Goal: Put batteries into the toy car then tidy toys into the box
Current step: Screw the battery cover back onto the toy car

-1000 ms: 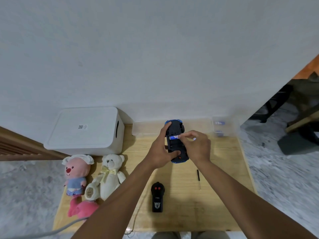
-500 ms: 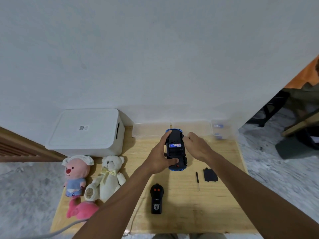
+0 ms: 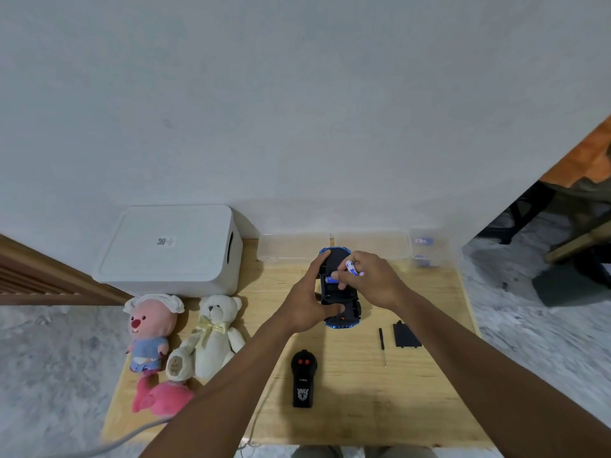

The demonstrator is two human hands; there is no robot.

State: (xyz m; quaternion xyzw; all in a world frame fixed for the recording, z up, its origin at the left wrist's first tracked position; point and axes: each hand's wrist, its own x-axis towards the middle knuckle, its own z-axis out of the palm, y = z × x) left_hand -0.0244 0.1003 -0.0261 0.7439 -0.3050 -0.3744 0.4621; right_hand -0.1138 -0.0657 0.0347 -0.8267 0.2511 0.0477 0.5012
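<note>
The blue toy car [image 3: 344, 304] lies upside down at the middle of the wooden table [image 3: 429, 391], its black underside up. My left hand [image 3: 309, 300] grips it from the left side. My right hand [image 3: 370, 279] hovers over the open battery bay and pinches a blue-and-white battery [image 3: 351, 267]. Another blue battery [image 3: 331, 279] lies in the bay. The black battery cover [image 3: 406, 335] and a small screwdriver [image 3: 382, 342] lie to the right of the car. The white lidded box [image 3: 168, 249] stands at the back left.
A black remote control [image 3: 303, 378] lies near the front. A pink plush [image 3: 150, 328], a white teddy bear [image 3: 211, 338] and a pink toy [image 3: 162, 396] lie left. Clear plastic containers [image 3: 426, 247] with batteries line the wall. A grey cable [image 3: 99, 446] crosses the front-left corner.
My right hand went back to the containers and has returned over the car's bay with another battery. My left hand kept hold of the car.
</note>
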